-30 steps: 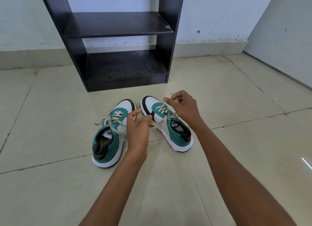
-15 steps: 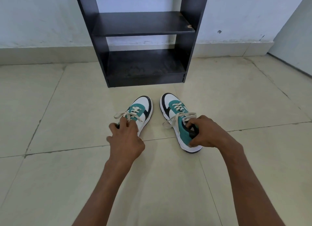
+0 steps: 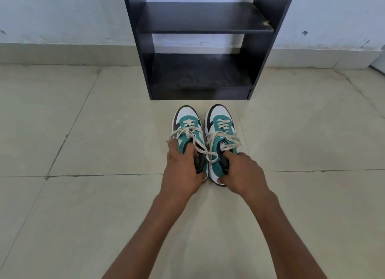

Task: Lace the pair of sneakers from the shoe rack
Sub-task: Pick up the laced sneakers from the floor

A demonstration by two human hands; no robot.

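Two teal, white and black sneakers stand side by side on the tiled floor, toes toward the rack. The left sneaker (image 3: 186, 120) and the right sneaker (image 3: 220, 120) both carry cream laces threaded through the eyelets, with loose ends draped over their sides. My left hand (image 3: 183, 170) grips the heel and collar of the left sneaker, fingers inside the opening. My right hand (image 3: 241, 170) grips the heel of the right sneaker the same way. The heels are hidden under my hands.
A black shoe rack (image 3: 204, 47) with two bare shelves stands against the pale wall right behind the sneakers. Beige floor tiles (image 3: 83, 132) spread out on both sides, and a skirting runs along the wall.
Both hands left the laces and took hold of the sneakers' heels. The sneakers were brought together, parallel, in front of the rack. The camera swung left and centred on the rack.
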